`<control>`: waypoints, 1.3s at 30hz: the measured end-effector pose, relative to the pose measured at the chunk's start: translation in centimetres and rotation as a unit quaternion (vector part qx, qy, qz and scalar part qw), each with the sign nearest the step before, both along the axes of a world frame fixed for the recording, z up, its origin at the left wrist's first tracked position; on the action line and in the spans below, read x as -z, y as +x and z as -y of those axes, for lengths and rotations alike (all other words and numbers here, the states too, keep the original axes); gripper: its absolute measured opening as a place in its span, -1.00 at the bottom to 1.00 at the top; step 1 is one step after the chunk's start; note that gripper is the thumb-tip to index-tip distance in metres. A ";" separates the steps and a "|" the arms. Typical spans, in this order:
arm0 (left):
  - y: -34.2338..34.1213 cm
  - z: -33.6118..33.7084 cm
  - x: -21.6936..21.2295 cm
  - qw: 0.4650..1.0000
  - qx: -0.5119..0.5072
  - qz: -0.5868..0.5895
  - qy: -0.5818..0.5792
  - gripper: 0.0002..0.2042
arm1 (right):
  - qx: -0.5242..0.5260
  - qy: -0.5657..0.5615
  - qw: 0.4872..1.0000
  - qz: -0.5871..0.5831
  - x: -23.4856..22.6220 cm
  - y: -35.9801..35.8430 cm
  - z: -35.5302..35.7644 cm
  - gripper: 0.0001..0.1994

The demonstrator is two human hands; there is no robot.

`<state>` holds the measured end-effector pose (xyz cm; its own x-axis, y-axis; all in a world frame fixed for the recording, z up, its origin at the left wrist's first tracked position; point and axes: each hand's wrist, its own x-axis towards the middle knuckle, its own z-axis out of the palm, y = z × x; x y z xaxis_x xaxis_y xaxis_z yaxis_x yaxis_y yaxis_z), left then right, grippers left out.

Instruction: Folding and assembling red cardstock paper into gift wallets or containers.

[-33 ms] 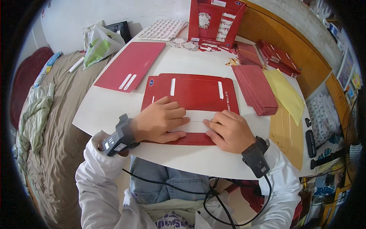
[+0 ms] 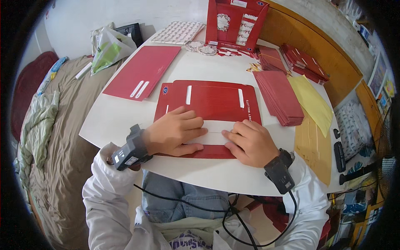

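Left hand point(image 2: 177, 131), right hand point(image 2: 252, 142), both on one white strip point(image 2: 214, 127) across one red card point(image 2: 213, 100); whether either's pinching, I can't tell!

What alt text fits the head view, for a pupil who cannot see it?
A person's left hand and right hand rest on a white band across a flat red card on a white table. A red sheet lies to the left, a stack of red cards to the right, and an upright red box stands behind.
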<state>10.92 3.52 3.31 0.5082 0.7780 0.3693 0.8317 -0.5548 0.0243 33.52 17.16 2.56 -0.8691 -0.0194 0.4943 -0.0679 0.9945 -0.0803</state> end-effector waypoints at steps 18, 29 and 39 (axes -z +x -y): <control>0.1 -0.5 0.8 0.998 0.022 0.052 -0.025 -0.58 | -0.018 -0.024 0.999 0.045 0.3 -0.4 -0.2 -0.73; 0.0 -0.5 1.4 0.998 0.009 0.067 0.020 -0.60 | -0.013 -0.026 0.999 0.026 0.6 -0.3 -0.3 -0.67; -0.3 -0.1 1.3 0.997 -0.022 0.076 0.009 -0.60 | -0.012 -0.017 0.999 -0.037 0.3 -0.3 -0.6 -0.45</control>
<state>10.57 3.58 1.98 0.4115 0.7904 0.4538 0.8422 -0.5201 0.1422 33.25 17.77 2.22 -0.8300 -0.0222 0.5573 -0.0986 0.9893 -0.1074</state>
